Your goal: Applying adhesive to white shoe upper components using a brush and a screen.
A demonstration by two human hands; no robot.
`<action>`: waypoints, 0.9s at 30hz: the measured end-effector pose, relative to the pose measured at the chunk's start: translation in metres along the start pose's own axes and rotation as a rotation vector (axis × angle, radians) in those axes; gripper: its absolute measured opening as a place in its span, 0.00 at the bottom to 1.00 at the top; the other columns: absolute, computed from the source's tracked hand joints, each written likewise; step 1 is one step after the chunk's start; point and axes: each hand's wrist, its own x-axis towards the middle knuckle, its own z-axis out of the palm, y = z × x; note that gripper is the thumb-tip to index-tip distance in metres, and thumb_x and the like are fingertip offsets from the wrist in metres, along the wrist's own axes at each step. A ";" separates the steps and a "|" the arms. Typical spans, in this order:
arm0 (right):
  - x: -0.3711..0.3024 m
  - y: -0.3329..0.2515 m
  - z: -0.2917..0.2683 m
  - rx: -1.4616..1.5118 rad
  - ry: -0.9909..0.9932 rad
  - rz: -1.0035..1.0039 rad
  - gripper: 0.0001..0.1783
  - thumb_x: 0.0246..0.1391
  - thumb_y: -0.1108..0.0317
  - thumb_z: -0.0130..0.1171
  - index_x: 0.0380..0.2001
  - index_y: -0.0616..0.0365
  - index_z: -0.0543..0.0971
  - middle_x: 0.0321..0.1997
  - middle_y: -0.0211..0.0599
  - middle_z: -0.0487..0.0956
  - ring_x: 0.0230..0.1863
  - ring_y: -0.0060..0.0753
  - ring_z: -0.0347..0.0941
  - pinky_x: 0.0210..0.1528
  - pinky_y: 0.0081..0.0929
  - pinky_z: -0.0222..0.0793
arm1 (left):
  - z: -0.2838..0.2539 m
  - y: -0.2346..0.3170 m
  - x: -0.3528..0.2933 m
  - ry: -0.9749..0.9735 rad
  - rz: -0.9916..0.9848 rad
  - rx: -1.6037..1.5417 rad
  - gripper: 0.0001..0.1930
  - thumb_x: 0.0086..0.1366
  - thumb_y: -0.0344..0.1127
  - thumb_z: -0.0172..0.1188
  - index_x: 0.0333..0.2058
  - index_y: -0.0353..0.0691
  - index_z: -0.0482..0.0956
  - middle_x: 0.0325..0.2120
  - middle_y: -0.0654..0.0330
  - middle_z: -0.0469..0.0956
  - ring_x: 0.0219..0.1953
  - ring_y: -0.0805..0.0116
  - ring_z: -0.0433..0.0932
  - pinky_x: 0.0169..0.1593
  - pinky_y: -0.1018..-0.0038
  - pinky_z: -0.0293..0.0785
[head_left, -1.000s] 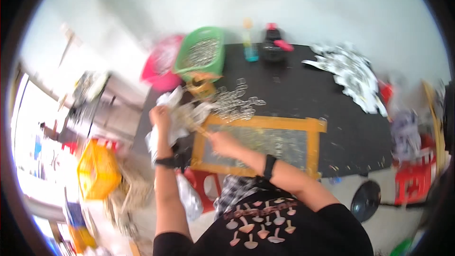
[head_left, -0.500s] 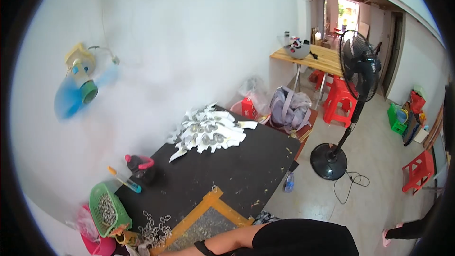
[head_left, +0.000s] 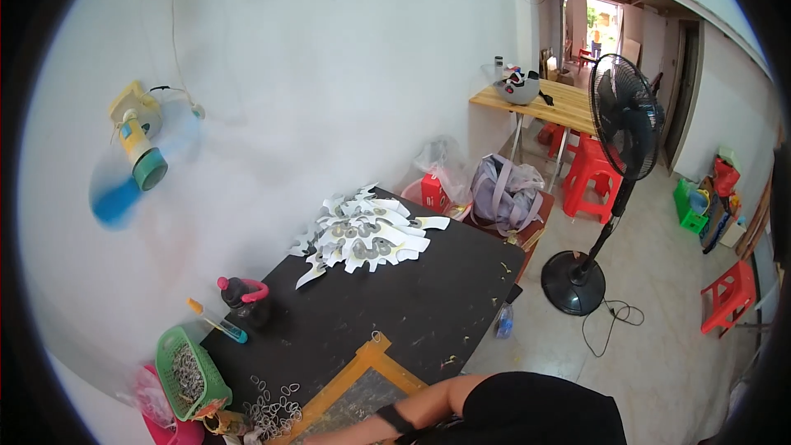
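My right arm, in a black sleeve with a dark band near the wrist, reaches leftward along the lower edge. Only the edge of my right hand shows, its fingers cut off below the picture, so what it holds is hidden. It is over the lower part of a worn grey patch framed by yellow-brown tape on the black table. Just left of it lie loose wire-like oval rings. A single ring rests at the tape's corner. My left hand is out of view.
White cut pieces with grey discs are heaped at the table's far side. Along the wall stand a green basket of small metal parts, a blue-and-orange tool and a dark bottle. A standing fan and cord are to the right.
My right forearm and its band have shifted right, showing more of the arm. The view has moved slightly. The wall fan's blades and body have turned a little.
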 end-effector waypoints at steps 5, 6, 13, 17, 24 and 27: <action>-0.024 -0.041 -0.026 0.030 -0.001 -0.218 0.19 0.49 0.77 0.47 0.45 0.55 0.75 0.32 0.37 0.76 0.32 0.30 0.71 0.37 0.32 0.67 | 0.001 -0.022 0.017 0.045 0.020 -0.037 0.20 0.60 0.38 0.52 0.49 0.34 0.71 0.47 0.43 0.71 0.54 0.49 0.66 0.58 0.58 0.61; -0.030 -0.049 -0.035 0.028 0.002 -0.187 0.19 0.49 0.76 0.47 0.45 0.55 0.75 0.33 0.36 0.77 0.32 0.30 0.71 0.38 0.31 0.67 | 0.005 -0.032 0.025 0.069 0.048 -0.063 0.21 0.60 0.37 0.51 0.50 0.33 0.70 0.48 0.43 0.70 0.55 0.49 0.65 0.58 0.58 0.61; -0.084 -0.098 -0.101 0.651 0.208 0.145 0.14 0.58 0.75 0.47 0.46 0.70 0.73 0.35 0.50 0.79 0.34 0.36 0.77 0.35 0.29 0.75 | 0.057 -0.102 0.054 -0.108 -0.128 -0.504 0.20 0.68 0.39 0.42 0.57 0.42 0.64 0.54 0.55 0.65 0.57 0.59 0.62 0.60 0.66 0.57; -0.064 -0.096 -0.119 0.434 0.470 -0.255 0.24 0.52 0.57 0.60 0.39 0.67 0.66 0.20 0.44 0.75 0.18 0.29 0.72 0.20 0.19 0.68 | 0.036 -0.078 0.048 0.434 -0.245 -0.769 0.16 0.63 0.37 0.53 0.48 0.42 0.67 0.44 0.58 0.66 0.43 0.64 0.70 0.44 0.71 0.70; 0.013 -0.094 -0.103 0.001 0.604 -0.381 0.17 0.63 0.64 0.46 0.36 0.69 0.78 0.22 0.31 0.72 0.18 0.14 0.61 0.20 0.12 0.56 | -0.026 -0.050 -0.015 0.315 -0.266 -0.200 0.13 0.57 0.34 0.58 0.40 0.37 0.72 0.38 0.49 0.74 0.41 0.52 0.73 0.45 0.63 0.68; 0.059 -0.095 -0.073 -0.026 0.526 -0.329 0.13 0.61 0.69 0.48 0.37 0.70 0.77 0.24 0.33 0.74 0.21 0.15 0.66 0.23 0.12 0.62 | -0.028 -0.043 -0.049 0.285 -0.302 -0.171 0.15 0.54 0.34 0.61 0.40 0.37 0.73 0.40 0.49 0.73 0.42 0.52 0.74 0.46 0.62 0.69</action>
